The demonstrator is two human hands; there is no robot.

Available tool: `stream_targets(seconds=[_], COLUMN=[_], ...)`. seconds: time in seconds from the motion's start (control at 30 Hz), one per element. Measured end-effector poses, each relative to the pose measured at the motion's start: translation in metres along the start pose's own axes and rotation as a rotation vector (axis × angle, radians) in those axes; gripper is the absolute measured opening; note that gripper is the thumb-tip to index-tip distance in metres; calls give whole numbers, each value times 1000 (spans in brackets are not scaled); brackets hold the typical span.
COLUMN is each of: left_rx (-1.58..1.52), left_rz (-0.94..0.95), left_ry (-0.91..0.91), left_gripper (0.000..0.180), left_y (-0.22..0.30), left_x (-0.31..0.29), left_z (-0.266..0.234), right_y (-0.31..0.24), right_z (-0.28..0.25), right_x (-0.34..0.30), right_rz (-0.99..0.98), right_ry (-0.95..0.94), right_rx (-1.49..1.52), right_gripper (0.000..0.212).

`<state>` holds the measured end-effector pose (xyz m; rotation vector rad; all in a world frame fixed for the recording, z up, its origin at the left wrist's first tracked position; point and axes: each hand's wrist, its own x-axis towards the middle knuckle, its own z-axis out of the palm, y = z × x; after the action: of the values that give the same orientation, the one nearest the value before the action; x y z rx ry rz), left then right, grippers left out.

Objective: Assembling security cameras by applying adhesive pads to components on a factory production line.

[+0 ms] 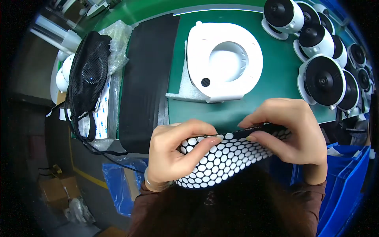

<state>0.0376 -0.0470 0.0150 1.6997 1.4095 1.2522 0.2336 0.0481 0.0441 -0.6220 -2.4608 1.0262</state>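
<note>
Both hands grip a flexible black sheet covered in rows of white round dots (221,159), bent into a curve just off the near edge of the table. My left hand (173,152) pinches its upper left part between thumb and fingers. Farther along the same upper edge, my right hand (290,132) pinches it with the thumb on the dotted face; its fingertips behind the sheet are hidden. Beyond the hands, a white plastic housing (252,53) with a big round opening and a small black round patch rests on white foam (189,89).
Several white camera-like units with black round fronts (323,81) crowd the table's right side. A black mat (148,79) crosses the left part of the green table (221,118). Left of it lie a black mesh pouch (90,71) and clear plastic wrap (120,43). Blue bins (339,173) stand lower right.
</note>
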Motion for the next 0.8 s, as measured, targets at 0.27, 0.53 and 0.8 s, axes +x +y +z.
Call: stream_targets(seconds=[0.27, 0.53, 0.8], left_rx=[437, 216, 337], left_rz=[85, 24, 124], left_ry=[-42, -16, 42], left_gripper=[8, 4, 7], left_y=[27, 16, 15], left_x=[4, 8, 5], left_z=[17, 21, 29], right_y=[2, 2, 1], right_z=[13, 13, 11], right_x=[-6, -11, -8], right_rz=[-77, -223, -166], right_ry=[175, 292, 248], right_rx=[-25, -148, -137], right_gripper=[10, 20, 20])
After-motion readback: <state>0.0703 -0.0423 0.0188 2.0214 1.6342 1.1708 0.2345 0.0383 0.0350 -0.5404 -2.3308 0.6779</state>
